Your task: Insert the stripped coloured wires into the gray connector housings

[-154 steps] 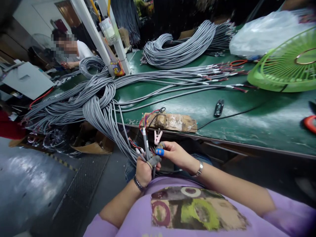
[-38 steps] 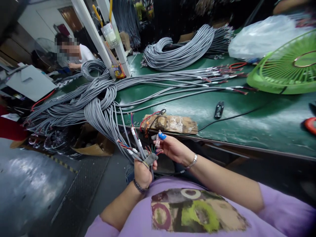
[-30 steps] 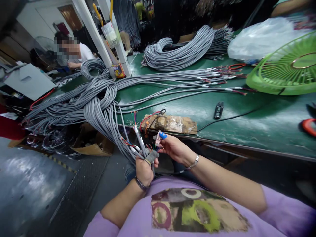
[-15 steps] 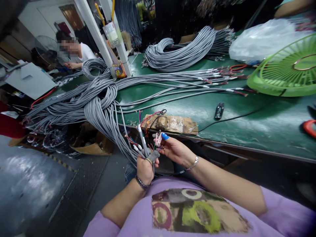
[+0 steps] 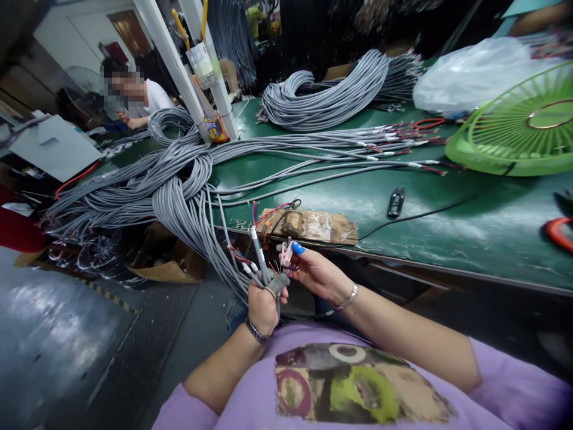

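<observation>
My left hand point(image 5: 264, 307) is closed round a grey cable, with a grey covering on its thumb. Thin coloured wires point(image 5: 283, 269) fan out of the cable end above that thumb. Just to the right, my right hand point(image 5: 316, 272), its thumb tip covered in blue, pinches a small pale pink clip point(image 5: 287, 253) close to these wires. Its exact kind is hard to make out. Beside my left hand several more grey cables point(image 5: 258, 254) rise, with white sleeves and bare coloured wire ends.
A worn wooden block point(image 5: 322, 227) lies at the edge of the green table point(image 5: 452, 239). Black snips point(image 5: 396, 202), a green fan point(image 5: 514, 128) and red-handled scissors point(image 5: 557, 233) are to the right. Grey cable bundles point(image 5: 147, 173) cover the left. A co-worker point(image 5: 134, 98) sits beyond.
Both hands keep their grip and stay almost in place. The pink clip has shifted very slightly downward and left, nearer the wires. The view has moved a little.
</observation>
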A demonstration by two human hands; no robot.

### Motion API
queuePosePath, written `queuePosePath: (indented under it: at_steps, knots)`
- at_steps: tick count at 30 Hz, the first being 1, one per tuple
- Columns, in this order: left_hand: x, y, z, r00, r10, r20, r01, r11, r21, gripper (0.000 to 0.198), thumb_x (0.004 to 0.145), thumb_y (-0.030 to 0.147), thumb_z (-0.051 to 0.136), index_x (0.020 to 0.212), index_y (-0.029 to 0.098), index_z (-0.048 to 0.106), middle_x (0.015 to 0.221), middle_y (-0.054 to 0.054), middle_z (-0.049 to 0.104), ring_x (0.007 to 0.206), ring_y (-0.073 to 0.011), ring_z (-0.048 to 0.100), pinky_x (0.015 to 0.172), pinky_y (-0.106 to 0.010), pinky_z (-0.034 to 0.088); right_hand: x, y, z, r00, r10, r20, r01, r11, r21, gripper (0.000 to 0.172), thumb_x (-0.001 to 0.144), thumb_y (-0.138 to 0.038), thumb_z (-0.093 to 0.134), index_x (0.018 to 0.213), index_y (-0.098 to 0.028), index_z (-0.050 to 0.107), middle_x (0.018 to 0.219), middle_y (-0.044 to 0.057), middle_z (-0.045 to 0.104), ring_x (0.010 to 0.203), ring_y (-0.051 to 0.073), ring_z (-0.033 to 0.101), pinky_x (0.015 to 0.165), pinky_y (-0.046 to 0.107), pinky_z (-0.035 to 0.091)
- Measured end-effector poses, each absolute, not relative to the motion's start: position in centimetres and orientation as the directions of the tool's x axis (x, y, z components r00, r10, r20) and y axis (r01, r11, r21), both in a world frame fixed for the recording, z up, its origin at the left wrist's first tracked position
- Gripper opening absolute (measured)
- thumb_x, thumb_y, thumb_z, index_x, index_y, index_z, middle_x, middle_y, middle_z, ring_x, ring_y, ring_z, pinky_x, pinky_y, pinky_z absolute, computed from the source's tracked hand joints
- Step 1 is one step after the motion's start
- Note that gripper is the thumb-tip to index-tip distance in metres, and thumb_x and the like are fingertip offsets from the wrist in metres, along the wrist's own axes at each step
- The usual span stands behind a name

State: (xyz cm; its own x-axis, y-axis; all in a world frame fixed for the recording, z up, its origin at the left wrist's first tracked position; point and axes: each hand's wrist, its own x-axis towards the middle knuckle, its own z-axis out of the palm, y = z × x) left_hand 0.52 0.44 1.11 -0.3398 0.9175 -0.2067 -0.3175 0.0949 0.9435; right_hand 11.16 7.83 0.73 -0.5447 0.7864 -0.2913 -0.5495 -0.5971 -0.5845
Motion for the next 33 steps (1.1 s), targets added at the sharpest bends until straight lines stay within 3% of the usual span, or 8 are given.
queuePosePath:
  at_steps: [7, 12, 19, 26, 33]
  knots:
    - [0.0, -0.8, 0.5, -0.357, 0.91, -0.209, -0.361, 0.072, 0.93, 0.027, 0.063, 0.035, 0.073, 0.058, 0.014, 0.056, 0.045, 0.003, 0.053, 0.038, -0.0062, 0.044, 0.036, -0.017, 0.032, 11.6, 8.1, 1.2, -0.657, 0.679, -0.327, -0.453, -0.703, -0.548, 0.036, 0.08, -0.052, 0.056, 0.081, -0.017, 0.064, 0.069, 0.002, 0.063, 0.058, 0.011, 0.056, 0.055, 0.024, 0.048]
    - [-0.1, -1.0, 0.7, -0.389, 0.901, -0.19, -0.373, 0.034, 0.927, 0.028, 0.063, 0.037, 0.073, 0.059, 0.015, 0.057, 0.045, 0.003, 0.054, 0.038, -0.0061, 0.044, 0.035, -0.016, 0.032, 11.3, 8.0, 1.3, -0.605, 0.757, -0.246, -0.477, -0.592, -0.65, 0.021, 0.076, -0.037, 0.067, 0.076, -0.016, 0.064, 0.065, -0.001, 0.06, 0.055, 0.008, 0.052, 0.054, 0.021, 0.047]
    - [0.0, -0.4, 0.6, -0.393, 0.898, -0.198, -0.377, 0.04, 0.925, 0.028, 0.065, 0.038, 0.072, 0.063, 0.015, 0.057, 0.047, 0.003, 0.054, 0.038, -0.0059, 0.045, 0.036, -0.016, 0.032, 11.0, 7.8, 0.0, -0.535, 0.815, -0.224, -0.513, -0.523, -0.68, 0.031, 0.077, -0.047, 0.064, 0.079, -0.016, 0.066, 0.076, 0.005, 0.066, 0.061, 0.011, 0.054, 0.055, 0.023, 0.047]
    - [0.4, 0.1, 0.9, -0.391, 0.898, -0.201, -0.381, 0.04, 0.924, 0.029, 0.062, 0.037, 0.073, 0.059, 0.015, 0.054, 0.045, 0.004, 0.052, 0.037, -0.0064, 0.044, 0.035, -0.018, 0.032, 10.4, 8.4, 0.2, -0.629, 0.726, -0.278, -0.532, -0.662, -0.527, 0.031, 0.077, -0.048, 0.063, 0.081, -0.017, 0.067, 0.075, 0.003, 0.067, 0.059, 0.01, 0.054, 0.056, 0.023, 0.045]
    - [0.5, 0.3, 1.0, -0.393, 0.89, -0.232, -0.36, 0.083, 0.929, 0.029, 0.061, 0.037, 0.073, 0.059, 0.015, 0.056, 0.046, 0.003, 0.053, 0.038, -0.0063, 0.044, 0.037, -0.018, 0.032, 9.8, 8.6, 0.1, -0.58, 0.751, -0.315, -0.577, -0.652, -0.493, 0.031, 0.073, -0.048, 0.068, 0.072, -0.017, 0.065, 0.063, 0.001, 0.065, 0.053, 0.01, 0.053, 0.055, 0.023, 0.043]
